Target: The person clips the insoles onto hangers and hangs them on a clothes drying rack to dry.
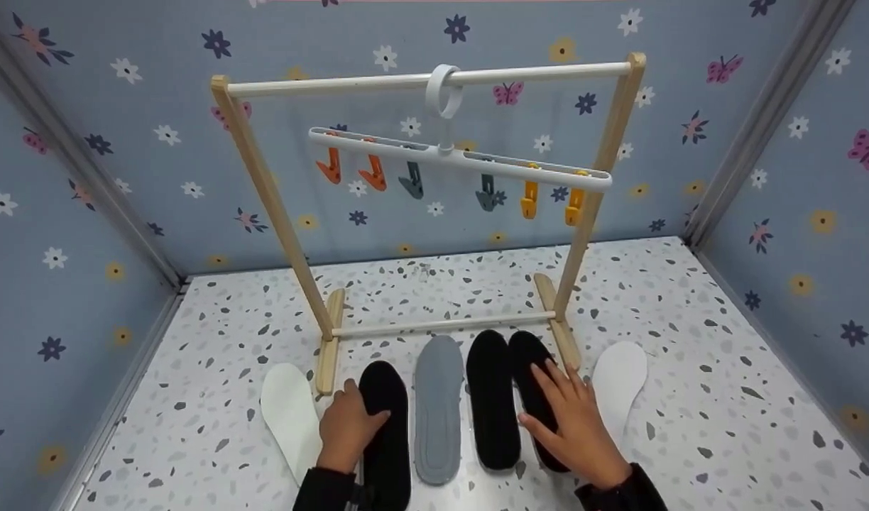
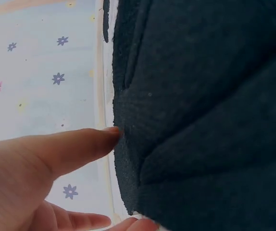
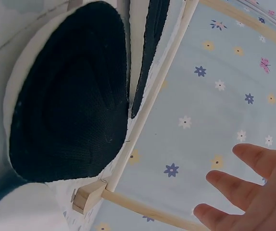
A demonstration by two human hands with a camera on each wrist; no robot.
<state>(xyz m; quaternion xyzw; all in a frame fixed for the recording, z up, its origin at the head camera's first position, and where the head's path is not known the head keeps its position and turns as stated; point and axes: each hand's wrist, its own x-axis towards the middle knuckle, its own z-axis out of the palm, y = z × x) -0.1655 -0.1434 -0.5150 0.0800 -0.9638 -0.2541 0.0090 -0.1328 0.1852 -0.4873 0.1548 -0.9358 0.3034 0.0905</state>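
Your left hand (image 1: 347,426) grips the left black insole (image 1: 385,433); your right hand (image 1: 573,422) rests spread on the right black insole (image 1: 530,369), near the counter's (image 1: 690,333) front edge.

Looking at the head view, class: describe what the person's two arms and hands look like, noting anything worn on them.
Both hands are bare: no gloves, rings or watch show on the left hand or the right hand. Each arm wears a dark, black-looking long sleeve: the left sleeve and the right sleeve end at the wrists. No markings are visible on the sleeves.
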